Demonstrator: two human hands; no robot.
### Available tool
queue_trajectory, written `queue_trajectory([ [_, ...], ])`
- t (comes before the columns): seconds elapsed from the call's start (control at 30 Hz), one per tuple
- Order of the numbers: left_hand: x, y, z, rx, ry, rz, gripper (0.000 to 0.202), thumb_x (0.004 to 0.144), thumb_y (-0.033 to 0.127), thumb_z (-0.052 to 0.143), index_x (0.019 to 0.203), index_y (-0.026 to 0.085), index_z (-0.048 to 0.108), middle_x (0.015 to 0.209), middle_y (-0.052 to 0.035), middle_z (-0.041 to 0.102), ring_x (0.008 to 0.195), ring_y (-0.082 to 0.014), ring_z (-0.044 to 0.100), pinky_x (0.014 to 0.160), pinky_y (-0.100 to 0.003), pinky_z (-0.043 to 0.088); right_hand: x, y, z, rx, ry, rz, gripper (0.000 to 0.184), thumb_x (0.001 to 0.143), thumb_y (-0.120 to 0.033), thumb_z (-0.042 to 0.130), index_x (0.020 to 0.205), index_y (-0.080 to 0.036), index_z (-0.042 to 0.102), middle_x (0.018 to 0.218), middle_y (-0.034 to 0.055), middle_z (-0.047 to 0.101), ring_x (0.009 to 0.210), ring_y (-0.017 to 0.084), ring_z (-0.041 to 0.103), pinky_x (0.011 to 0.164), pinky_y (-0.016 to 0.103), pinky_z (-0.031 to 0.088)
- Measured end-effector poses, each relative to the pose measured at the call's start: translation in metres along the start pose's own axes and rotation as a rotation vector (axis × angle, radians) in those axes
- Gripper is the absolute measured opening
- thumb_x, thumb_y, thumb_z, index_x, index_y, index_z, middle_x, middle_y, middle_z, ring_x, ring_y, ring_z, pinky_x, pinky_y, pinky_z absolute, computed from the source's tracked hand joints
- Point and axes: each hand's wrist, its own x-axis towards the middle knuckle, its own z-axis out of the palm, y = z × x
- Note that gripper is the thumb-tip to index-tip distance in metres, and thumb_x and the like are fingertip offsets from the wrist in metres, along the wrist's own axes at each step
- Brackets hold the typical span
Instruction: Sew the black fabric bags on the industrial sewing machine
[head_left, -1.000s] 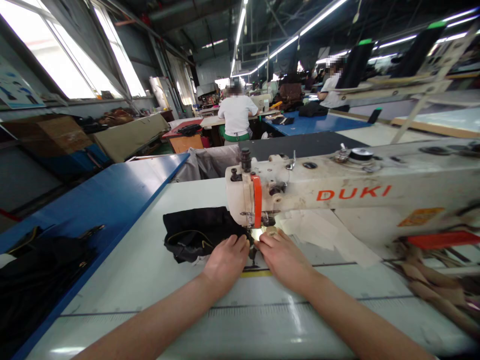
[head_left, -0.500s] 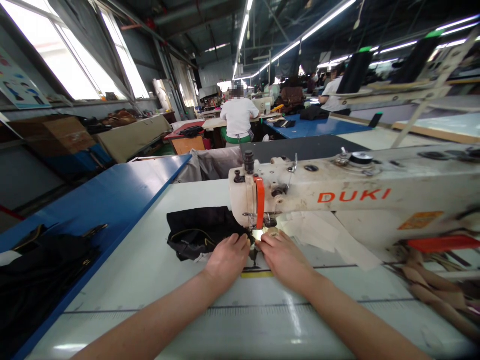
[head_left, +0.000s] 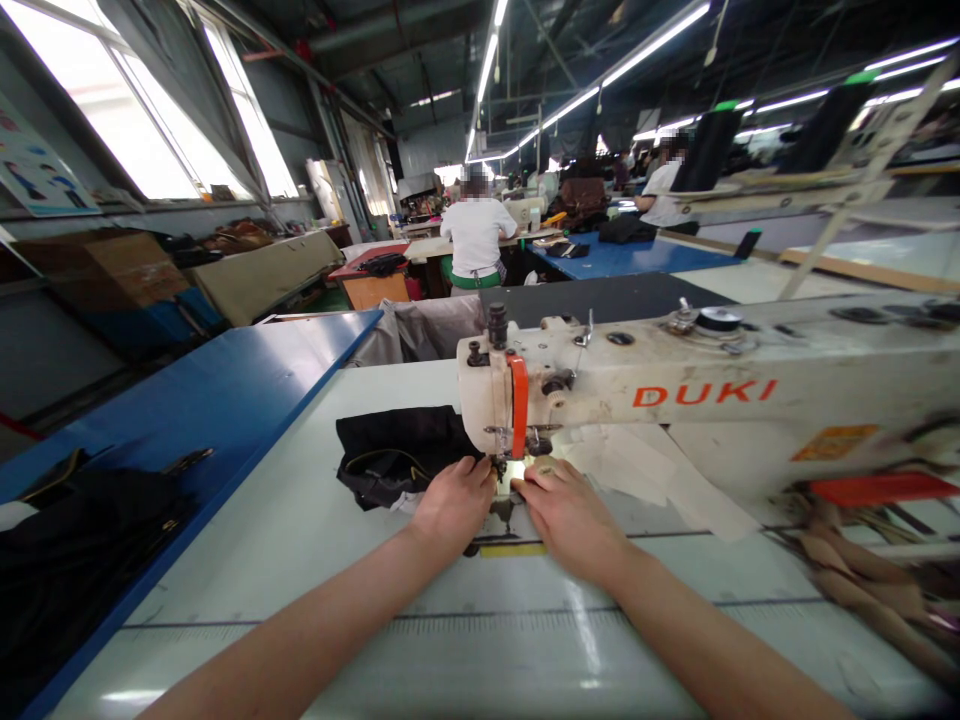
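Note:
A piece of black fabric (head_left: 405,432) with a zipper-like yellow line lies left of the needle area on the white sewing machine (head_left: 570,370). My left hand (head_left: 457,500) is closed on its right edge, fingers bent together close to the presser foot. My right hand (head_left: 564,510) rests on the machine bed just right of the needle, fingers together and bent. Whatever lies under its fingertips is hidden. A lit patch shows between the two hands, below the orange guard (head_left: 518,405).
Pale sheets (head_left: 645,465) lie under the machine arm. At left, a blue table (head_left: 247,385) carries dark fabric pieces (head_left: 97,530). A ruler strip (head_left: 480,622) crosses the front of the worktable. Ahead, a person in a white top (head_left: 478,235) sits facing away. Thread cones (head_left: 705,150) stand at right.
The black fabric has shifted slightly away from me, and my left hand has moved a little forward and left with it. My right hand stays nearly in place.

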Motion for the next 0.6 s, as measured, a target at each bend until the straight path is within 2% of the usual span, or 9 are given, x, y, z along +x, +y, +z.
queue_trajectory([
  [0.5,0.0032,-0.0013,0.0077,0.032,0.003,0.016,0.015,0.087,0.012,0.051,0.097,0.009,0.061,0.096,-0.0098,0.061,0.089,-0.0215,0.054,0.074,-0.033,0.045,-0.0010,0.0026,0.0018,0.043,0.035,-0.015,0.024,0.087,-0.011,0.047,0.102,-0.016,0.064,0.096,0.0095,0.062,0.095,0.023,0.050,0.088,0.038,0.039],
  [0.6,0.0021,-0.0025,0.0071,0.018,0.004,-0.015,0.016,0.088,0.012,0.049,0.098,0.009,0.061,0.098,-0.0110,0.061,0.088,-0.0223,0.055,0.073,-0.034,0.046,-0.0015,0.0022,0.0019,0.039,0.021,-0.020,0.024,0.087,-0.012,0.047,0.102,-0.016,0.065,0.096,0.0096,0.062,0.093,0.023,0.051,0.087,0.039,0.040],
])
